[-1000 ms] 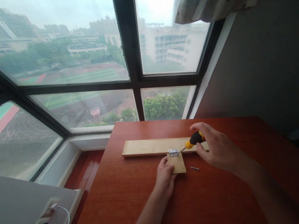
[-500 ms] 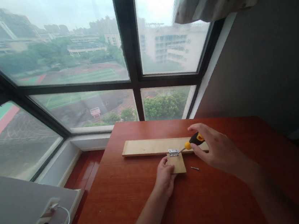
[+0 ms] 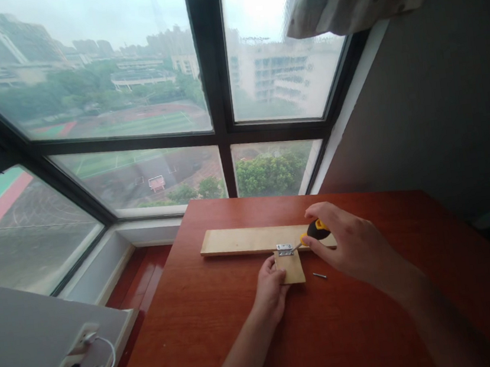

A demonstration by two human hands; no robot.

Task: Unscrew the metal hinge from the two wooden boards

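Wooden, probably light and stiff, the block (image 3: 293, 270) on the near side of the hinge (image 3: 284, 249) is clamped in the left hand (image 3: 272, 288), best held by its edges; right of the hinge, the right hand (image 3: 354, 243) grips a screwdriver (image 3: 317, 232).
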